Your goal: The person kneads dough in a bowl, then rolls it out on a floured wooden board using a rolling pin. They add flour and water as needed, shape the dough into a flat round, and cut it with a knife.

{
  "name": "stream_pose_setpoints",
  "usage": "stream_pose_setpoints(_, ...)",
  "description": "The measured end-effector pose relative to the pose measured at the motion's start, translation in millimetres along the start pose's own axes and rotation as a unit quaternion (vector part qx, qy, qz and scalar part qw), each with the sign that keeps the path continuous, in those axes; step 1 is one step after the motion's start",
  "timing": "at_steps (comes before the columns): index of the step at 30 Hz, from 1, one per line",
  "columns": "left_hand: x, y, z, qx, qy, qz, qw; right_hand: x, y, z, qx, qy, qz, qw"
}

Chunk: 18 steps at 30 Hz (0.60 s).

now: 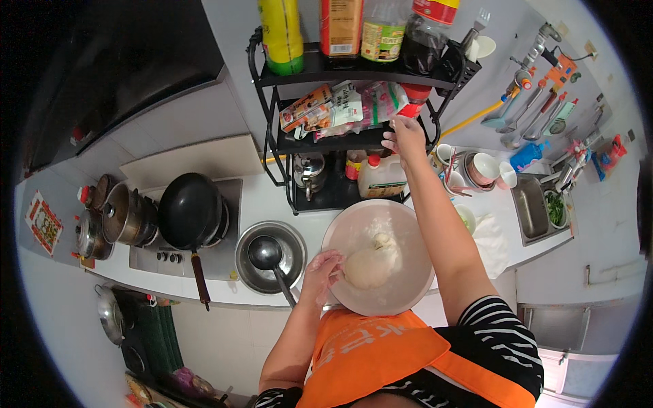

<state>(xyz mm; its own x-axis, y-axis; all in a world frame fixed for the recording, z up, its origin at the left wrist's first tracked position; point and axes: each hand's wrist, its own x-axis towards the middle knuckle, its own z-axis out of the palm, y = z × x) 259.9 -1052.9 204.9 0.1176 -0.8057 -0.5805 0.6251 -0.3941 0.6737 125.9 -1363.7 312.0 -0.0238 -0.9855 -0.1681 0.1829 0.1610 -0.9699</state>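
Observation:
A large pale bowl [336, 229] stands at the counter's front edge, right before me. Inside it lies a lump of dough [370, 268], with a smaller torn piece on top and white flour on the bowl's wall. My left hand [326, 270], dusted with flour, is at the bowl's left rim with loosely bent fingers and no visible object in them. My right hand [406, 136] reaches up to the rack's middle shelf. Its floury fingers are in front of a clear plastic bag [380, 104] and below a red-lidded jar [416, 97]; whether they touch either is unclear.
A black three-tier rack [352, 76] holds bottles, packets and a white jug [382, 176]. Left of the bowl sits a steel basin [245, 275] with a ladle [265, 252]. A wok [189, 211] rests on the stove. Stacked bowls [484, 168] and a sink [530, 209] are rightward.

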Motion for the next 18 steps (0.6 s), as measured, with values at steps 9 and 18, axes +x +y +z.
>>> stream_pose_setpoints(9,6.0,14.2,31.3,0.038,0.010,0.010,0.999,23.7,-9.9,-5.6,-0.061,-0.001,-0.154,0.986)
stream_pose_setpoints(18,61.9,42.1,31.1,0.089,0.056,0.043,0.993,-10.5,-36.8,-49.9,-0.238,0.059,-0.361,0.900)
